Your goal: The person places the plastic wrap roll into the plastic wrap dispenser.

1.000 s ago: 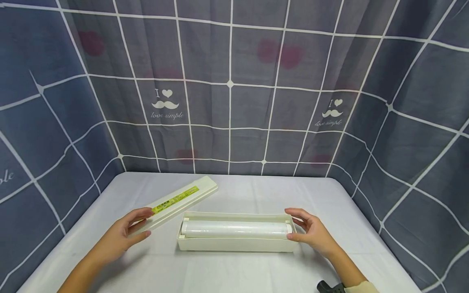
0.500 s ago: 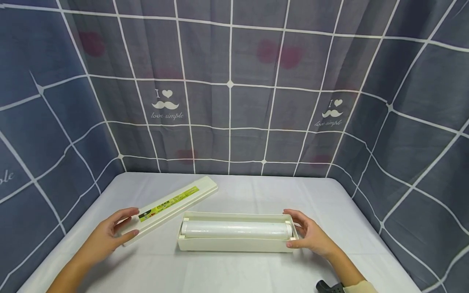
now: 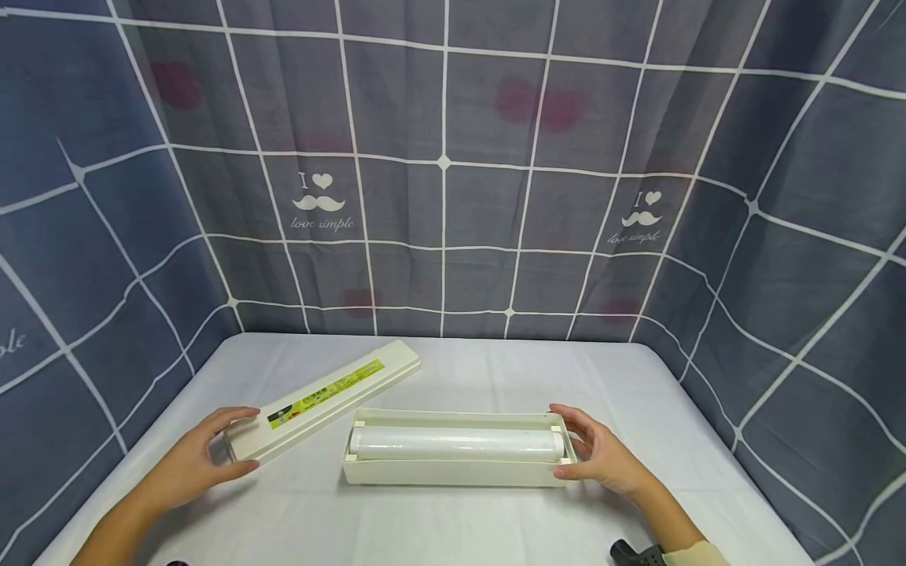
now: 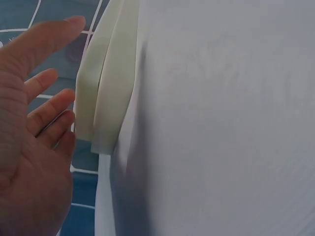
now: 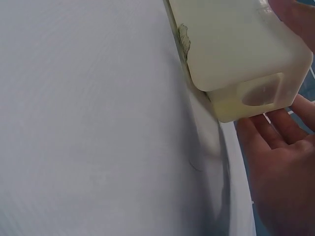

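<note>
A long cream plastic-wrap box (image 3: 453, 473) lies open across the middle of the table, a shiny white roll (image 3: 453, 444) of film inside it. Its right end is held by my right hand (image 3: 607, 462), thumb on the front wall and fingers at the back. In the right wrist view, the box (image 5: 236, 44) sits between the thumb and fingers. The cream lid (image 3: 336, 397) with a green-yellow label rests slantwise behind and to the left. My left hand (image 3: 180, 469) spreads around the lid's near-left end; the left wrist view shows its thumb apart from the lid (image 4: 115, 78).
A white cloth covers the table (image 3: 467, 527). Dark blue checked curtains (image 3: 481, 204) stand at the back and both sides. A black strap piece (image 3: 637, 554) shows at the right wrist.
My left hand has drawn back left and toward me along the lid, uncovering more of its label. The lid stays in place. My right hand and the box have barely moved.
</note>
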A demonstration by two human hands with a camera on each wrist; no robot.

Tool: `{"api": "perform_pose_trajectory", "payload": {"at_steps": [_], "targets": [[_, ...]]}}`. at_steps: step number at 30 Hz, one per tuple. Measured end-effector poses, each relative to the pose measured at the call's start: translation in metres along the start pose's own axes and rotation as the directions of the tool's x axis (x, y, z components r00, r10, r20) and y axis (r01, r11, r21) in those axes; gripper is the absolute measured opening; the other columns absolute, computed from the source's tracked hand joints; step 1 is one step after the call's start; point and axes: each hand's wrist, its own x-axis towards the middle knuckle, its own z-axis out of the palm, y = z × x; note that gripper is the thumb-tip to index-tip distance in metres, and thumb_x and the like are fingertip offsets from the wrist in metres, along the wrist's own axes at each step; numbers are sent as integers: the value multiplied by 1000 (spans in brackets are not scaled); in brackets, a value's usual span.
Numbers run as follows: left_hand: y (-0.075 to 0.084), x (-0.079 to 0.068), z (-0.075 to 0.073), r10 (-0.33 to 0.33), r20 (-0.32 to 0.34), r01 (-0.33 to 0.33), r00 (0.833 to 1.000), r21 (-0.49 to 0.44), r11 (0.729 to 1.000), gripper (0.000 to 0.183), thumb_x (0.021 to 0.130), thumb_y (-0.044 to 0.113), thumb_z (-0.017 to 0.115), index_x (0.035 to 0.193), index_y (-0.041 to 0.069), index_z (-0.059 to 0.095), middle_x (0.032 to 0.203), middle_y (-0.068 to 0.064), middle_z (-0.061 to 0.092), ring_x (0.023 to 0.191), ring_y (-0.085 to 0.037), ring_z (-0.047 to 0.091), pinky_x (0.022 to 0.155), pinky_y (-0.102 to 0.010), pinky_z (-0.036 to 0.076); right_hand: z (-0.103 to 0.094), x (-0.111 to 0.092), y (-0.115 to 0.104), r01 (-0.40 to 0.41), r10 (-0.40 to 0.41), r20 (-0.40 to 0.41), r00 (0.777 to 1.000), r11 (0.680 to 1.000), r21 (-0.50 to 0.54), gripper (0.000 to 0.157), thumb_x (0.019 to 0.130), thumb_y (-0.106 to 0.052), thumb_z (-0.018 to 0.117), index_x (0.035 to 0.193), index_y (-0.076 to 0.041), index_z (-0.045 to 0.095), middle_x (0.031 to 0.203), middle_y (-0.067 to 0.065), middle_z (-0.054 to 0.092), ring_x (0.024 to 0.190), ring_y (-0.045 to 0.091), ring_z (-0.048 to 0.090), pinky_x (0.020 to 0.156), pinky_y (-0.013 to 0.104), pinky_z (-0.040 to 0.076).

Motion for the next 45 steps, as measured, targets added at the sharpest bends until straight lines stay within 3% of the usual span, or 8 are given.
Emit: {"api": "perform_pose_trajectory", "payload": {"at_steps": [7, 13, 19, 25, 36, 45], "targets": [[-8, 2, -3, 36, 4, -36, 999, 1, 999, 80, 66, 17, 97, 137, 8, 59, 132, 2, 56, 123, 25, 30, 93, 5, 19, 0, -1, -1, -26, 25, 18, 1000, 998, 56, 104, 75, 1, 86, 157, 10, 21, 152, 37, 35, 126, 2, 56, 105, 13, 47], [-11, 4, -4, 47, 47, -48, 998, 20, 999, 82, 66, 21, 97, 137, 8, 58, 133, -11, 53, 122, 25, 26, 93, 6, 17, -1, -1, 1, -51, 49, 26, 998, 996, 72, 105, 76, 1, 86, 157, 10, 20, 152, 37, 35, 124, 0, 57, 104, 13, 47], [-18, 7, -8, -10, 121, 9, 993, 11, 1000, 86, 67, 24, 96, 141, 8, 55, 139, -16, 52, 119, 26, 26, 91, 6, 18, 0, -1, 0, -87, 85, 25, 996, 992, 91, 102, 76, 2, 85, 157, 8, 22, 152, 35, 36, 124, 3, 57, 103, 16, 50], [-20, 12, -11, -102, 200, 99, 974, 26, 995, 92, 67, 32, 96, 144, 6, 52, 144, -21, 50, 115, 24, 27, 90, 4, 23, 1, -1, 2, -96, 93, 29, 995, 990, 105, 102, 77, 4, 83, 157, 8, 21, 152, 34, 35, 125, 2, 56, 103, 16, 50], [-25, 18, -12, -56, 241, 70, 969, -50, 996, 93, 67, 23, 97, 143, -3, 49, 137, -22, 54, 107, 13, 45, 85, -4, 39, 1, -1, 3, -89, 85, 38, 996, 989, 116, 100, 77, 4, 83, 157, 7, 22, 151, 34, 35, 125, 4, 57, 102, 19, 52], [-26, 18, -11, -83, 272, 102, 959, -54, 993, 98, 66, 25, 97, 145, -2, 48, 139, -23, 55, 110, 14, 44, 87, -4, 37, 2, 0, 1, -104, 101, 32, 994, 988, 113, 103, 77, 4, 83, 157, 9, 19, 152, 36, 33, 125, 1, 56, 103, 15, 50]]}}
